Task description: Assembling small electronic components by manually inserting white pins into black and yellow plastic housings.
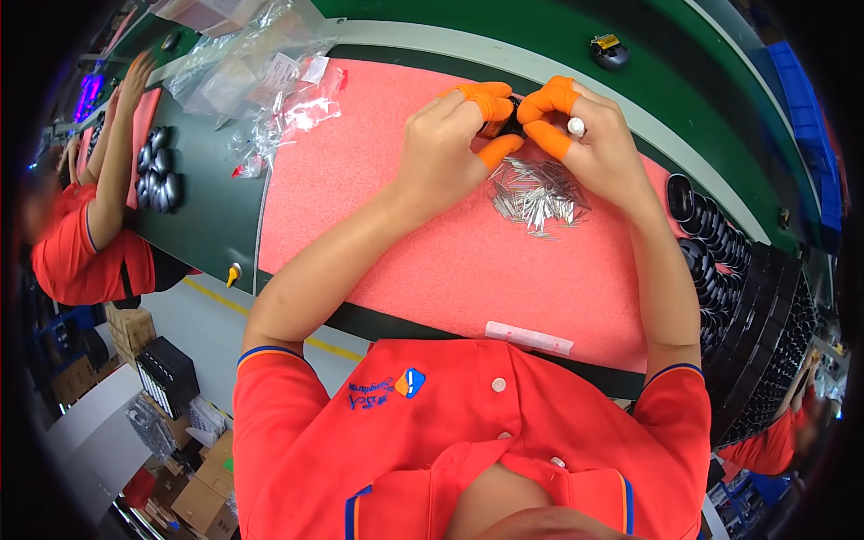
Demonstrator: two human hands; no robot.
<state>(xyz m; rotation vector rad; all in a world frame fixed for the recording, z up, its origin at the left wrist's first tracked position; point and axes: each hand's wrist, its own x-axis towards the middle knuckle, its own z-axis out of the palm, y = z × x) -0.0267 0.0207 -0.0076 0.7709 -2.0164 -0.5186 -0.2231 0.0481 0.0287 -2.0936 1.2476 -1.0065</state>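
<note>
Near the far edge of the pink foam mat (378, 171), both my hands meet around a small dark housing (515, 117). My left hand (450, 135) pinches it from the left; orange finger cots cover the fingertips. My right hand (589, 130), also in orange cots, is closed against the part's right side. From its grip sticks the white round end of a slim pen-like tool (576, 127); the tip is hidden by the fingers. Just below the hands lies a loose pile of thin silvery metal pins (540, 198). Details of the housing are mostly covered by my fingers.
Clear plastic bags (270, 81) lie at the upper left. Rows of black rounded housings (711, 225) and black trays (765, 333) stand at the right. A dark unit with a yellow piece (610, 51) rests on the green belt. A co-worker (90, 225) sits at left.
</note>
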